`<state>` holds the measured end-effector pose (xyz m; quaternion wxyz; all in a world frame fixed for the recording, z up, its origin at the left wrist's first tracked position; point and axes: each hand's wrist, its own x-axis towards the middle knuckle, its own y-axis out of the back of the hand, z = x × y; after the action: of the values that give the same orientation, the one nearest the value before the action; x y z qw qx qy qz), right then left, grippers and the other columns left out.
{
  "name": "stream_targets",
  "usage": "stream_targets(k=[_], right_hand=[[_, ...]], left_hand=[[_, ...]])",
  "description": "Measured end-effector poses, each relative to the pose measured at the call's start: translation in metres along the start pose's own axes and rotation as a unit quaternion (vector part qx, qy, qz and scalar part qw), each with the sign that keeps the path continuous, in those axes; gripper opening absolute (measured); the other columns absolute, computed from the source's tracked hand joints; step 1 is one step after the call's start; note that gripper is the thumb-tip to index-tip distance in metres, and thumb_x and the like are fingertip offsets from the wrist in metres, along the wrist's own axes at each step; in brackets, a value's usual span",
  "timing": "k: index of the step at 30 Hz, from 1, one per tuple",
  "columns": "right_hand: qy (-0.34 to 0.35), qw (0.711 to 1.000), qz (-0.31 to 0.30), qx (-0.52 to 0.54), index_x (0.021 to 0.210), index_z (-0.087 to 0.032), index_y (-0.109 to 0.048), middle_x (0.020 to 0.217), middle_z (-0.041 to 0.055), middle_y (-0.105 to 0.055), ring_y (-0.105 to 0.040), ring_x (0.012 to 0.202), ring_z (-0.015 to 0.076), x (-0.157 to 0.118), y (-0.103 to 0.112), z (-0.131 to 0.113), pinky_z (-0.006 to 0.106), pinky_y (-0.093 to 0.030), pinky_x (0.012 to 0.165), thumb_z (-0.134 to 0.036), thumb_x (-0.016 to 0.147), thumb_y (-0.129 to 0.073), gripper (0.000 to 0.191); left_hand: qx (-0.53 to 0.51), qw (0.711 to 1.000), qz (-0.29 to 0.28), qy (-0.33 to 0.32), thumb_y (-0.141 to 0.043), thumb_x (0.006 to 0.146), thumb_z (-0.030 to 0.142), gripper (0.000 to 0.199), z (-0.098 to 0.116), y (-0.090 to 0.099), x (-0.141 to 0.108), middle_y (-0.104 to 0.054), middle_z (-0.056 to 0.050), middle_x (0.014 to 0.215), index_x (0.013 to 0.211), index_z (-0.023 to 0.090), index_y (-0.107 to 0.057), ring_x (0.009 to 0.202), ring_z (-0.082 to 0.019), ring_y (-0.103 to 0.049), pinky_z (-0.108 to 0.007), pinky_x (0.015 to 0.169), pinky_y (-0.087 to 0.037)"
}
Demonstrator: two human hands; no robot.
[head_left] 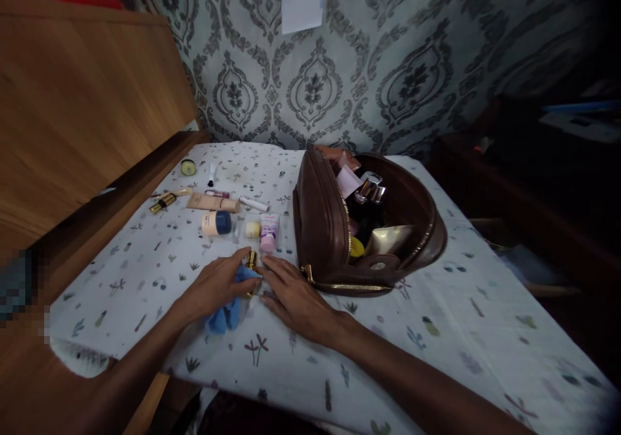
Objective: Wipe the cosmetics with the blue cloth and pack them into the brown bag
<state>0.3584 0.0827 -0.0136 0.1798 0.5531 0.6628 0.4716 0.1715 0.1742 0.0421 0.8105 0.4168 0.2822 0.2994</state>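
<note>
My left hand (216, 283) has its thumb and fingers bent around a blue cloth (226, 317) and a small gold cylinder (252, 260), which looks like a lipstick tube. The cloth's loose end hangs down onto the table. Beside it, my right hand (301, 302) has its fingers stretched out, palm down, with the tips close to the gold cylinder; whether they touch it is unclear. Just beyond the hands are a pink and purple squeeze tube (268, 231), a small jar with pale yellow contents (252, 229) and a peach jar with a dark blue lid (222, 222).
An unzipped brown cosmetic bag (317, 228) holding several items stands right of the hands. Farther left lie a beige tube (213, 203), a white tube (253, 203), a black-and-gold tube (163, 203), a brush (212, 175) and a round tin (188, 167). A wooden panel (87, 99) borders the left.
</note>
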Motion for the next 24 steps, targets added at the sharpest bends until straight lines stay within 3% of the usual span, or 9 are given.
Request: stream_targets(k=[5, 9, 12, 18, 24], right_hand=[[-0.002, 1.000, 0.003, 0.019, 0.139, -0.009, -0.049, 0.146, 0.0228, -0.048, -0.040, 0.141, 0.0308, 0.001, 0.002, -0.001, 0.053, -0.040, 0.114, -0.028, 0.096, -0.053, 0.047], [-0.006, 0.999, 0.006, 0.032, 0.137, -0.008, -0.049, 0.145, 0.0219, -0.050, -0.040, 0.141, 0.0299, 0.001, 0.003, -0.001, 0.051, -0.040, 0.115, -0.029, 0.097, -0.052, 0.045], [-0.011, 0.999, 0.008, 0.052, 0.130, -0.008, -0.053, 0.142, 0.0219, -0.051, -0.042, 0.139, 0.0289, 0.001, 0.005, -0.001, 0.048, -0.040, 0.115, -0.030, 0.097, -0.053, 0.040], [-0.008, 0.994, 0.036, 0.099, 0.111, -0.016, -0.058, 0.126, 0.0138, -0.060, -0.051, 0.124, 0.0244, 0.003, 0.009, -0.004, 0.044, -0.045, 0.107, -0.032, 0.099, -0.051, 0.021], [-0.038, 0.985, 0.068, 0.152, 0.097, -0.017, -0.058, 0.097, 0.0075, -0.064, -0.059, 0.095, 0.0214, 0.006, 0.005, -0.004, 0.036, -0.050, 0.088, -0.031, 0.096, -0.056, 0.014]], left_hand=[[-0.055, 0.996, -0.051, -0.052, -0.061, 0.081, 0.039, 0.049, -0.003, 0.006, 0.018, -0.069, 0.000, 0.093, 0.127, 0.026, -0.052, 0.087, -0.023, -0.064, -0.032, 0.078, -0.047], [-0.112, 0.991, -0.049, -0.051, -0.064, 0.080, 0.040, 0.036, -0.005, 0.005, 0.022, -0.065, 0.004, 0.081, 0.109, 0.024, -0.050, 0.075, -0.017, -0.060, -0.027, 0.069, -0.044], [-0.122, 0.992, -0.014, -0.043, -0.063, 0.081, 0.043, 0.032, -0.004, 0.004, 0.022, -0.059, 0.007, 0.072, 0.102, 0.023, -0.049, 0.066, -0.014, -0.054, -0.025, 0.063, -0.040], [-0.098, 0.985, 0.128, -0.064, -0.050, 0.089, 0.048, 0.029, 0.011, 0.001, 0.026, -0.056, 0.004, 0.072, 0.082, 0.020, -0.051, 0.068, -0.014, -0.051, -0.025, 0.064, -0.037], [-0.107, 0.977, 0.159, -0.092, -0.040, 0.094, 0.045, 0.036, 0.025, 0.008, 0.033, -0.042, 0.005, 0.060, 0.068, 0.020, -0.042, 0.059, -0.011, -0.041, -0.025, 0.060, -0.032]])
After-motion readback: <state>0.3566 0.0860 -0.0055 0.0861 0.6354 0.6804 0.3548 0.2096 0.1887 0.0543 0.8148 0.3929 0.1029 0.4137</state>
